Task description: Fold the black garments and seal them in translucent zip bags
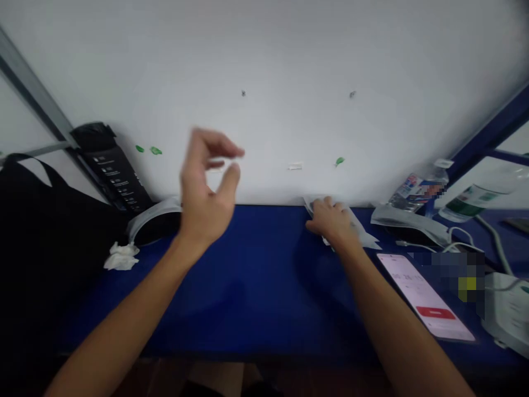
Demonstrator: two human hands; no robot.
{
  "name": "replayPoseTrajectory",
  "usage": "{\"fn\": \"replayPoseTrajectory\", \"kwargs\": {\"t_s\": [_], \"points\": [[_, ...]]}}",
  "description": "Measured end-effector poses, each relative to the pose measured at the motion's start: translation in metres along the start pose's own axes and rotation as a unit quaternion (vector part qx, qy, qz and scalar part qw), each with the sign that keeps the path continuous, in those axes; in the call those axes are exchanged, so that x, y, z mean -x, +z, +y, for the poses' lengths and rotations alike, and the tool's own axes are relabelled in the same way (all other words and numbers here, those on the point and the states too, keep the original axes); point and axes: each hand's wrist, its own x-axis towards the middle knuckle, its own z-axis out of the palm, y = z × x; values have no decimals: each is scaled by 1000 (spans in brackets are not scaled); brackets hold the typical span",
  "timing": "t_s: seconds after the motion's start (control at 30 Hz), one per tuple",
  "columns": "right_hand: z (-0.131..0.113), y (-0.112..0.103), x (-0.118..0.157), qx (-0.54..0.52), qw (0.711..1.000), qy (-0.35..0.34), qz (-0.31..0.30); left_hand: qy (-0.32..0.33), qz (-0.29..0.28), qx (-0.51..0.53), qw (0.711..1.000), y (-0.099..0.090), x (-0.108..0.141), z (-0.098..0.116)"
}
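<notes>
The left hand (206,193) is held raised above the blue tabletop (248,286), its grip apart, while the right hand (330,220) is laid on a white sheet (359,231), its grip unclear.

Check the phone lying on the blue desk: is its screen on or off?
On. The phone shows a lit, pale screen with a red button near its lower end.

Head view: worn on the person's head, tilted forward and down
Facing: a flat white wall (264,71) rising behind a blue tabletop (256,286)
Nearness: close above the table, with the left hand (206,187) and right hand (330,220) well within frame
</notes>
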Motion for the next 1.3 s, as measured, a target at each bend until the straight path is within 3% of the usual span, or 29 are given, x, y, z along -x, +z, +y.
{"fn": "replayPoseTrajectory", "kwargs": {"t_s": [0.13, 0.23, 0.3, 0.4, 0.53, 0.63, 0.73, 0.83, 1.0, 1.3], "points": [[18, 34, 4, -47, 989, -17, 137, -66, -137, -66, 986, 12, 48, -61], [30, 40, 0, -111, 976, -14, 185, -119, -179, -104, 971, 12, 86, -95], [32, 39, -1, -144, 963, -38, 227, -136, -190, -104, 967, 11, 101, -99], [21, 35, 7, -200, 923, -162, 287, -133, -213, -98, 963, 13, 106, -85], [-15, 40, 30, -290, 835, -398, 248, -87, -244, -123, 958, 18, 103, -70], [-39, 49, 43, -346, 779, -479, 211, -70, -273, -141, 949, 14, 102, -76], [-41, 56, 40, -352, 789, -444, 235, -107, -273, -154, 944, 7, 100, -88], [-26, 57, 30, -345, 812, -393, 260, -141, -248, -164, 944, 3, 98, -97], [-11, 58, 21, -328, 818, -386, 271, -143, -244, -163, 945, 3, 100, -100], [-35, 54, 41, -264, 823, -405, 298, -93, -257, -170, 947, 9, 106, -86]]}}
